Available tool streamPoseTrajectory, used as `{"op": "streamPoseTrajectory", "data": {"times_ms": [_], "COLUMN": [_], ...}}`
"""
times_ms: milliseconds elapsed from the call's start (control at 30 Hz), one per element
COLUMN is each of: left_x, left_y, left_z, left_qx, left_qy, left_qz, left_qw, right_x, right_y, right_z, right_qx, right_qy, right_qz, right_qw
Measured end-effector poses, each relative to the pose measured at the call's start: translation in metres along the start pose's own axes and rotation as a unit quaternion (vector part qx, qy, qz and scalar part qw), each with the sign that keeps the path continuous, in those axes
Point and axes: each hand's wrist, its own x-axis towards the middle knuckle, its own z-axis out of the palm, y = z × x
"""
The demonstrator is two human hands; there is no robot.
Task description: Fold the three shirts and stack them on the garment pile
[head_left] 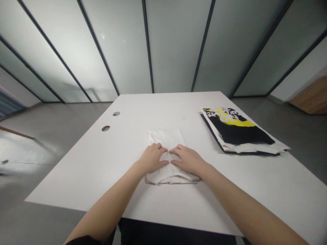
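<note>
A white folded cloth (167, 136), perhaps a garment, lies flat near the middle of the white table (84, 170). Its near edge shows several loose, slightly rumpled layers. On the cloth's left half rests my left hand (152, 158), thumb held apart from the fingers. My right hand (187, 159) lies on the right half in the same way, its fingertips almost meeting those of the left along the middle. Neither hand grips anything that I can see. The part of the cloth under my palms is hidden.
On the table's right side is a stack of folded clothes (240, 131), the top one white with a black and yellow print. Two round holes, a far one (116, 114) and a nearer one (105, 128), pierce the tabletop at left. Frosted glass panels (173, 44) stand behind.
</note>
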Motion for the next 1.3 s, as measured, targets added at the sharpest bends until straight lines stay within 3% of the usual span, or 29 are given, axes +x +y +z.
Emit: {"op": "streamPoseTrajectory", "data": {"times_ms": [100, 233, 300, 400, 500, 567, 700, 767, 833, 933, 1100, 1300], "left_x": [0.001, 0.01, 0.012, 0.007, 0.001, 0.002, 0.015, 0.023, 0.032, 0.047, 0.077, 0.104], "left_y": [0.005, 0.011, 0.012, 0.009, 0.005, 0.005, 0.012, 0.016, 0.018, 0.01, -0.018, -0.045], "left_z": [-0.002, 0.015, 0.028, 0.041, 0.035, 0.025, 0.019, 0.026, 0.036, 0.044, 0.036, 0.031], "left_qx": [-0.028, 0.002, 0.043, 0.078, 0.07, 0.042, 0.002, 0.02, 0.05, 0.075, 0.06, 0.055], "left_qy": [-0.013, 0.073, 0.094, 0.053, 0.023, 0.034, 0.118, 0.113, 0.069, 0.018, -0.01, 0.015], "left_qz": [-0.038, -0.127, -0.119, -0.094, -0.055, -0.041, -0.099, -0.13, -0.156, -0.207, -0.299, -0.3], "left_qw": [0.999, 0.989, 0.987, 0.991, 0.996, 0.998, 0.988, 0.985, 0.984, 0.975, 0.952, 0.952], "right_x": [0.001, 0.009, 0.009, 0.002, -0.005, -0.005, 0.013, 0.028, 0.042, 0.059, 0.076, 0.096], "right_y": [-0.005, -0.002, 0.0, 0.0, -0.009, -0.015, -0.021, -0.018, -0.011, 0.002, 0.012, 0.018], "right_z": [0.003, 0.021, 0.031, 0.034, 0.022, 0.012, 0.011, 0.021, 0.032, 0.039, 0.025, 0.015], "right_qx": [-0.002, -0.022, -0.055, -0.1, -0.11, -0.092, -0.02, -0.011, -0.04, -0.101, -0.114, -0.103], "right_qy": [0.003, 0.083, 0.072, 0.024, 0.017, 0.026, 0.095, 0.105, 0.074, 0.033, 0.002, -0.006], "right_qz": [0.029, -0.01, -0.021, 0.002, 0.02, 0.031, 0.016, 0.005, 0.025, 0.101, 0.166, 0.225], "right_qw": [1.0, 0.996, 0.996, 0.995, 0.994, 0.995, 0.995, 0.994, 0.996, 0.989, 0.979, 0.969]}}
